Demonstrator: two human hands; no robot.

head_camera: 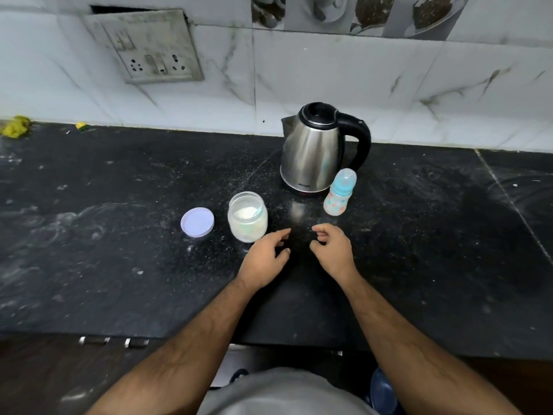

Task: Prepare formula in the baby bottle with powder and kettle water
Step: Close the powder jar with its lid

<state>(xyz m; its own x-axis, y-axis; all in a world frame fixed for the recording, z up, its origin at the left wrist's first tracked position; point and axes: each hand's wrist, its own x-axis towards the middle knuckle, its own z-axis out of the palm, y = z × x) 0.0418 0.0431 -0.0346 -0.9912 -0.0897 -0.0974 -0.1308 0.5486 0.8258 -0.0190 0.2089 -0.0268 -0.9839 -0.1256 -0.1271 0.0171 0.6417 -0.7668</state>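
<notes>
A steel kettle (pixel 314 154) with a black handle stands at the back of the dark counter. Just to its front right stands a capped baby bottle (pixel 339 194) with a blue collar. An uncovered clear jar (pixel 247 218) holds white powder and a pale scoop. Its round lilac lid (pixel 197 222) lies flat to the left. My left hand (pixel 264 259) hovers just in front of the jar, fingers loosely apart, holding nothing. My right hand (pixel 333 250) is beside it, below the bottle, fingers curled loosely and empty.
The black stone counter (pixel 119 235) is dusted with white specks. A marble-tiled wall with a socket plate (pixel 149 49) rises behind. Yellow scraps (pixel 16 126) lie at the far left back edge. Cabinet handles (pixel 113 342) sit under the front edge.
</notes>
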